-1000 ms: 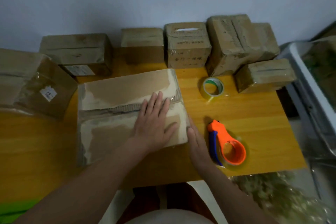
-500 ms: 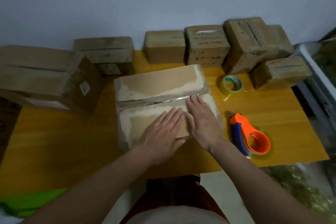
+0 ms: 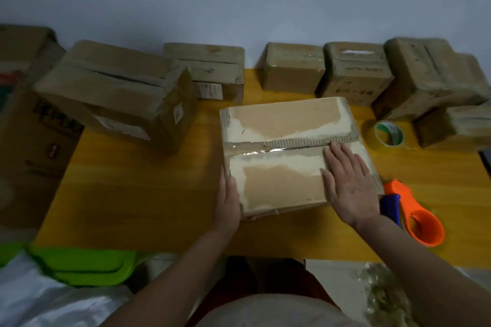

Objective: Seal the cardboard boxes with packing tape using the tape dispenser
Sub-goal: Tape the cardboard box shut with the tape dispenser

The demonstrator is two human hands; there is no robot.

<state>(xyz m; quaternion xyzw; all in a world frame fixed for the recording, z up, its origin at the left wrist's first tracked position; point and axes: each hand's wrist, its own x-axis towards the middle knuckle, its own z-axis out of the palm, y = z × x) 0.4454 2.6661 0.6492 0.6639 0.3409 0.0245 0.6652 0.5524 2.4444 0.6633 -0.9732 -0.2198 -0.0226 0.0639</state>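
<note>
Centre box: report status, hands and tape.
Left hand flat against centre box left side. Right hand flat on top, by the taped seam. Tape dispenser idle at right. Nothing obstructing.

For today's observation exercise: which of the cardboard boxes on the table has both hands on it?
The central box, with shiny tape along its seam: the left hand presses its left side, the right hand lies flat on top. No other box is touched.

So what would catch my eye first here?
Probably the cardboard box in the middle of the yellow table, with a shiny strip of tape along its seam and the right hand flat on top. Next, the bright orange tape dispenser lying just right of it.
</note>
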